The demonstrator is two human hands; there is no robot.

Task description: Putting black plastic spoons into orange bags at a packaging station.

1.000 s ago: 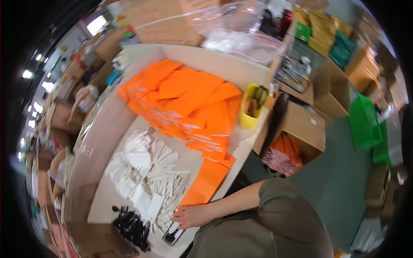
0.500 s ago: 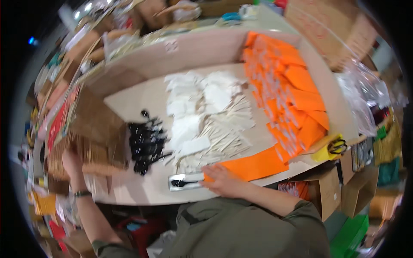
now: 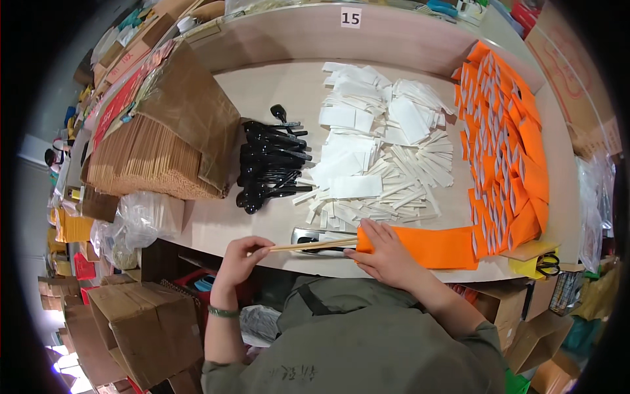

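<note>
My left hand pinches a pair of wooden chopsticks near their left ends. They point right and lie over a narrow silver metal tray at the table's front edge, where a black plastic spoon rests. The chopsticks' right ends reach the mouth of a flat orange sleeve; whether the tips are inside is hidden by my right hand. That hand grips the sleeve's left end, thumb at the near edge and fingers across the top.
A cardboard box on its side holds many chopsticks at left. Beside it lie black spoons, then white paper packets and pale thin strips. Orange sleeves overlap along the right wall. Black-handled scissors sit at the right front corner.
My left hand has come from the chopstick box to the tray, bringing a pair of chopsticks. The right hand stays on the orange sleeve's left end. The whole view has shifted.
</note>
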